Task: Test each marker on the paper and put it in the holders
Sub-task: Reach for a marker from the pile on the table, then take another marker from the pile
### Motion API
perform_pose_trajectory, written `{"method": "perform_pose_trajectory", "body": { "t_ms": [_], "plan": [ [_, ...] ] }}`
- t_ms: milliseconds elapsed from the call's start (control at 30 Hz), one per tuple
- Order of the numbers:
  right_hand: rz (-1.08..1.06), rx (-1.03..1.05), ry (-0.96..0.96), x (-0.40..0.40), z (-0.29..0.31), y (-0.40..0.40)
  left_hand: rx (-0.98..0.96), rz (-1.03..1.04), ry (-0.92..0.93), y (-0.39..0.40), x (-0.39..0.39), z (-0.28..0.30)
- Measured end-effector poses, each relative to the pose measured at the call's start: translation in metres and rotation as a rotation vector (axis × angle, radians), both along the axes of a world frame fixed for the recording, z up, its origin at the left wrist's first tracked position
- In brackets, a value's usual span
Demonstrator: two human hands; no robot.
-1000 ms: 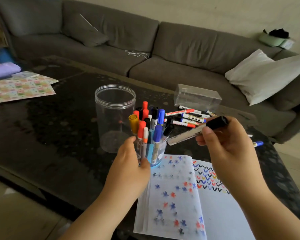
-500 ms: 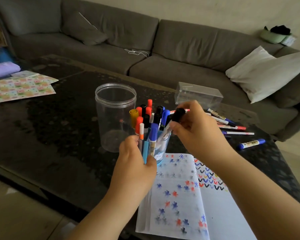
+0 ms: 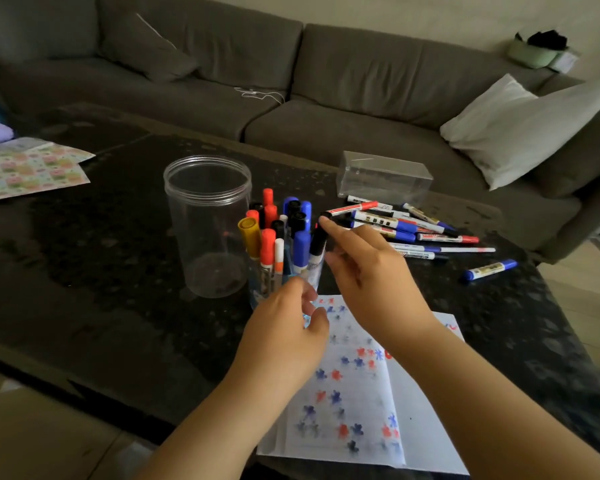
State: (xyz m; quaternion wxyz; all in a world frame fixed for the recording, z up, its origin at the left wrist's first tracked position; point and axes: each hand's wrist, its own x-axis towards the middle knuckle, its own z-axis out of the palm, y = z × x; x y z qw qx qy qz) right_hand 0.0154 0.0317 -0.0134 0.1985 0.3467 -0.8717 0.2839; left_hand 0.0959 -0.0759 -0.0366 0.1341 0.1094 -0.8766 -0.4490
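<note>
At frame centre, the black-capped marker (image 3: 316,249) stands nearly upright, cap up and leaning slightly right, in the small holder (image 3: 284,282) packed with other markers. The right hand (image 3: 371,271) reaches in from the lower right, fingers loosely spread, index fingertip beside the cap, holding nothing. The left hand (image 3: 284,336) hovers just below the holder, fingers relaxed, released.

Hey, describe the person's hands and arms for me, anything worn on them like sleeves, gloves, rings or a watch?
Both are bare. The left hand and right hand wear no gloves, and no rings show on the visible fingers. Both forearms are uncovered as far as the bottom edge of the picture: no sleeves, watch or bracelet in view. Nails look short and unpainted, though the image is slightly blurred.
</note>
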Motion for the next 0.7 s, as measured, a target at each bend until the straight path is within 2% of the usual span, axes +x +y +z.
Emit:
{"method": "perform_pose_trajectory", "body": {
  "t_ms": [67, 133, 267, 367, 567, 700],
  "plan": [
    [-0.023, -0.037, -0.092, 0.001, -0.004, 0.013, -0.033, -0.035, 0.025, 0.007, -0.005, 0.001],
    [-0.136, -0.039, -0.182, -0.002, -0.011, 0.034, -0.07, -0.067, 0.065, 0.015, -0.009, 0.0],
    [-0.376, 0.054, -0.384, -0.018, -0.033, 0.082, -0.146, -0.118, 0.116, 0.028, -0.023, -0.003],
    [-0.481, 0.132, -0.485, -0.039, -0.045, 0.108, -0.171, -0.138, 0.122, 0.038, -0.038, -0.004],
    [-0.614, 0.256, -0.452, -0.108, -0.052, 0.136, -0.168, -0.133, 0.085, 0.054, -0.061, -0.008],
    [-0.611, 0.374, -0.41, -0.15, -0.063, 0.143, -0.165, -0.116, 0.08, 0.062, -0.071, -0.013]
  ]
}}
